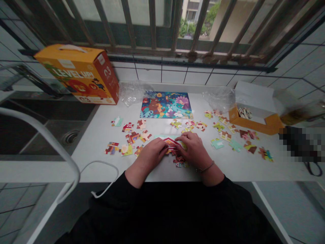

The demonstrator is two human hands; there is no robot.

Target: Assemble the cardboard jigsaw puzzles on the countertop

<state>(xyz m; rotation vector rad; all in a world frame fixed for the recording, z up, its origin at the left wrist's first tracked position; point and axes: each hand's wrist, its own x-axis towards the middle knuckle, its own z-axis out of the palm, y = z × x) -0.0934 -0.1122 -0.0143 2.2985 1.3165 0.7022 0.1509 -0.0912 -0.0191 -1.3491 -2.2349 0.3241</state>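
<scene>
My left hand [154,149] and my right hand [191,145] meet over a small cluster of joined jigsaw pieces [169,142] showing a red-edged roof. The fingers of both are curled, with their tips on the pieces. My hands cover part of the cluster. Below my right hand lies a brown and red piece [180,162], partly hidden. Loose jigsaw pieces [133,137] lie to the left, and more pieces [225,135] are spread to the right. Behind my hands is a finished-looking blue picture [166,105] of animals, lying flat.
An orange carton [81,74] stands at the back left beside the dark sink [50,128]. Crumpled clear plastic [133,93] sits behind. An open orange box [254,118] holds several pieces at right. A white cable [106,164] crosses the counter's left front edge.
</scene>
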